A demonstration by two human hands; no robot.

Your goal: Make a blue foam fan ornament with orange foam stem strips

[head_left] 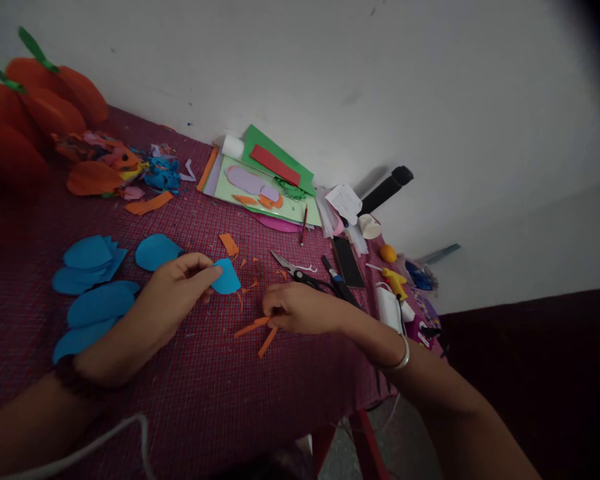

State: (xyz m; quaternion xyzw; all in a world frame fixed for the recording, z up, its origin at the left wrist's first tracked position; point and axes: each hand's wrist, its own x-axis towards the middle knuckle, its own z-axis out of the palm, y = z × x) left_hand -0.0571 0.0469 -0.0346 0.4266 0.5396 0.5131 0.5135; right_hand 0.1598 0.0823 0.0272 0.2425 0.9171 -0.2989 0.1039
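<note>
The left hand point(180, 290) is pinching a blue paper piece point(226, 277) between thumb and fingertips, to the left of the scissors point(293, 265) and a little nearer the person. The piece is sticking out of the fingers toward the scissors, with its long axis running roughly that way. Its face is showing to the camera, and I cannot tell which end is the pointed one.

The right hand point(303, 309) is lying just in front of the scissors, with its fingers pressed together and curled over the near ends of two orange strips point(260, 332). The strips are lying flat on the red checked cloth point(205, 393). They are fanning out from the fingertips, pointing away from the scissors: one is aiming left, the other slanting more toward the person.

Far left of the scissors, past the left hand, a heap of blue cut shapes point(93, 280) is lying on the cloth.
</note>
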